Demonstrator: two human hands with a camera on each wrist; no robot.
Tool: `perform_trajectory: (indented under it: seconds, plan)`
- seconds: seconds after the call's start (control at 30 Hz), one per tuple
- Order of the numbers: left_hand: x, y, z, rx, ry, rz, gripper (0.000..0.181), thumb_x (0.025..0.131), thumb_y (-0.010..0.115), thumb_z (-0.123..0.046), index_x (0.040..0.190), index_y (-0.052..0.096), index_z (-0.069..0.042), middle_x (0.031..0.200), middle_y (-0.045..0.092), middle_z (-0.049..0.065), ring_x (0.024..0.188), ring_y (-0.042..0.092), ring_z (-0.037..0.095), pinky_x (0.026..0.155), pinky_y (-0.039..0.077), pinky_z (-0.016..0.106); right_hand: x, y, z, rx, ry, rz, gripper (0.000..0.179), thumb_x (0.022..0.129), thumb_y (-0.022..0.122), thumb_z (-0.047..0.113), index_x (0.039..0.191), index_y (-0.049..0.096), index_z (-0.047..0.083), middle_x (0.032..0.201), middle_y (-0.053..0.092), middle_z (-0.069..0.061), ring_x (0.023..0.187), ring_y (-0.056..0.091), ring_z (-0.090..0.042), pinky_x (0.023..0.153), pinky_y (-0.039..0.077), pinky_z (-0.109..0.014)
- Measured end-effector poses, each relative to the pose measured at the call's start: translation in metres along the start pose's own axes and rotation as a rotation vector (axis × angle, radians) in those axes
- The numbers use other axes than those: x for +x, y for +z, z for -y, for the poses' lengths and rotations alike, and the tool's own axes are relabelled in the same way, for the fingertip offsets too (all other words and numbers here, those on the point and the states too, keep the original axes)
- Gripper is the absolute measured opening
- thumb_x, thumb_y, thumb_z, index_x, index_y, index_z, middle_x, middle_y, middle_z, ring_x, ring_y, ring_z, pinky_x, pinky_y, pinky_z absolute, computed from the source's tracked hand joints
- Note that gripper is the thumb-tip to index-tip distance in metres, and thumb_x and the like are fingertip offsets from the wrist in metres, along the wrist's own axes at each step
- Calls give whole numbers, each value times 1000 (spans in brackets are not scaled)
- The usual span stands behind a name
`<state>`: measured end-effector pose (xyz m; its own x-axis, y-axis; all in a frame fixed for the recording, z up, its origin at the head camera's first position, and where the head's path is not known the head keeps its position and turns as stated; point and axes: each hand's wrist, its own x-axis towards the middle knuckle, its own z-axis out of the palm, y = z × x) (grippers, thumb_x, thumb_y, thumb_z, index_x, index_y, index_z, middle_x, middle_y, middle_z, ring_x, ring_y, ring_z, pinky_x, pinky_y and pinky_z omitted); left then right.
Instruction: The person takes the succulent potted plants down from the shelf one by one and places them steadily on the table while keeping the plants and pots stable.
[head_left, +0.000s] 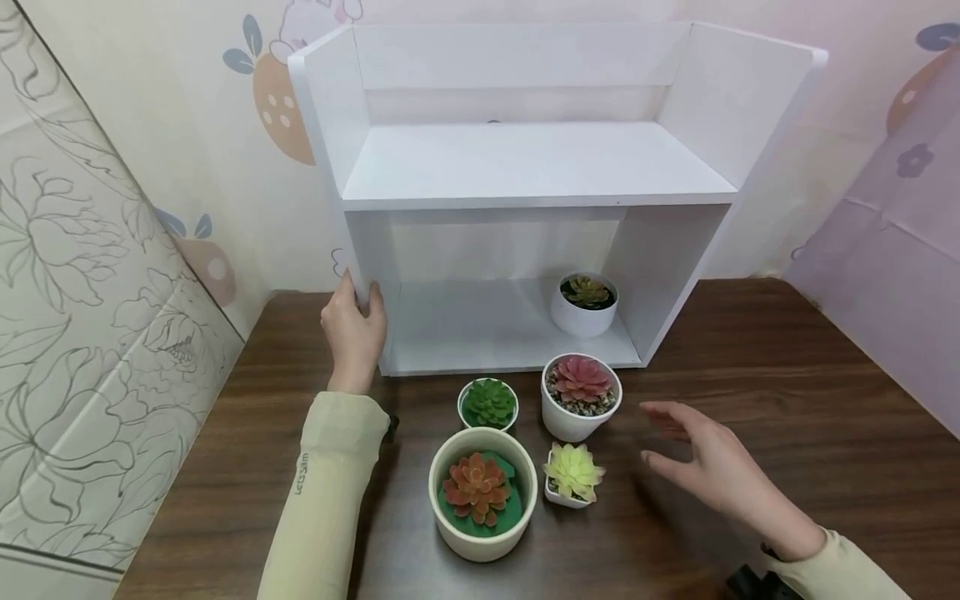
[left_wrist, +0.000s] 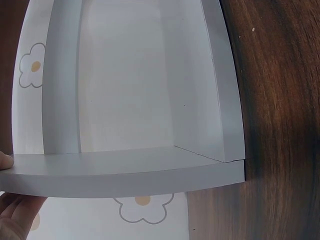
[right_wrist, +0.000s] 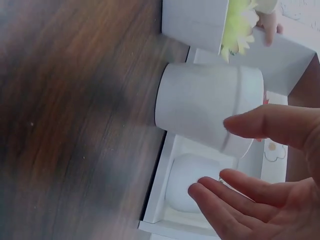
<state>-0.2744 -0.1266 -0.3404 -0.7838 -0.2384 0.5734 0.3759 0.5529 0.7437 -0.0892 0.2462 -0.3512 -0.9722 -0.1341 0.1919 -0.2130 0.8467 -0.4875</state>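
My left hand (head_left: 356,337) grips the front edge of a white two-tier shelf's (head_left: 540,202) left side panel. In the left wrist view its thumb and fingers (left_wrist: 22,212) lie on opposite faces of that panel. My right hand (head_left: 708,467) hovers over the table with thumb and fingers apart, holding nothing. Nearest to it is a white pot with a pink-red succulent (head_left: 581,397); a yellow-green succulent (head_left: 573,473) in a small square pot stands to its left. In the right wrist view the round white pot (right_wrist: 205,102) appears just beyond the fingertips.
A potted succulent (head_left: 585,304) stands at the right on the lower shelf. Before the shelf are a small green succulent (head_left: 489,403) and a larger cream pot (head_left: 483,546) with an orange-red succulent. The brown wooden table (head_left: 750,358) meets patterned walls behind and at both sides.
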Motion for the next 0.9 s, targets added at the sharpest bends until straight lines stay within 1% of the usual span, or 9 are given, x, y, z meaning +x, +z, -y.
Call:
perform_trajectory:
  seconds: [0.27, 0.4, 0.5, 0.6, 0.67, 0.73, 0.8, 0.83, 0.9]
  plan:
    - [-1, -1, 0, -1, 10, -9, 30, 96, 54, -9, 123, 57, 3, 123, 62, 24, 113, 61, 38, 88, 53, 50, 13, -2, -4, 7, 48, -102, 49, 86, 73, 23, 126, 56, 1, 119, 64, -21, 101, 64, -39, 84, 51, -52]
    - [-1, 0, -1, -6, 11, -7, 30, 96, 54, -9, 123, 57, 4, 123, 62, 24, 112, 61, 39, 87, 54, 51, 21, -4, -7, 32, 88, -123, 52, 88, 69, 28, 129, 53, 0, 122, 61, -23, 106, 62, -41, 85, 50, -54]
    - [-2, 0, 0, -3, 11, -6, 30, 96, 53, -10, 123, 57, 4, 122, 62, 25, 111, 62, 39, 87, 54, 51, 27, -4, -8, 74, 112, -124, 55, 90, 67, 32, 132, 51, -1, 126, 59, -25, 109, 61, -43, 87, 50, -54]
    - [-2, 1, 0, 1, 16, -8, 29, 96, 53, -10, 121, 57, 5, 122, 62, 25, 111, 62, 39, 87, 54, 50, 35, -2, -10, 101, 134, -144, 57, 90, 66, 34, 133, 50, 0, 127, 58, -26, 110, 61, -41, 86, 53, -44]
    - [-2, 1, 0, 2, 19, -12, 29, 96, 54, -10, 121, 58, 4, 121, 63, 25, 111, 62, 39, 87, 54, 50, 40, 0, -13, 126, 157, -154, 59, 91, 65, 35, 135, 48, 0, 129, 57, -25, 112, 60, -40, 84, 54, -31]
    - [-2, 1, 0, 3, 19, -15, 29, 96, 54, -10, 121, 58, 4, 121, 63, 24, 111, 62, 39, 87, 54, 50, 45, 2, -16, 155, 179, -167, 60, 92, 64, 36, 137, 46, 0, 131, 56, -25, 113, 59, -40, 84, 54, -30]
    - [-2, 0, 0, 5, 17, -16, 29, 96, 54, -9, 122, 58, 3, 122, 63, 24, 111, 62, 39, 87, 54, 51, 50, 4, -18, 190, 200, -168, 63, 92, 62, 37, 139, 44, 0, 133, 54, -27, 116, 57, -41, 87, 53, -37]
    - [-2, 0, 0, 7, 16, -16, 29, 96, 54, -10, 122, 58, 3, 122, 63, 24, 111, 62, 39, 87, 54, 51, 52, 5, -19, 201, 204, -171, 63, 93, 62, 37, 140, 43, -1, 134, 53, -27, 117, 56, -41, 89, 52, -38]
    - [-1, 0, 0, 10, 11, -15, 29, 96, 54, -10, 122, 58, 3, 122, 63, 24, 112, 61, 39, 88, 53, 51, 57, 7, -21, 219, 200, -174, 65, 93, 62, 36, 141, 41, -2, 134, 52, -28, 118, 55, -42, 92, 47, -48]
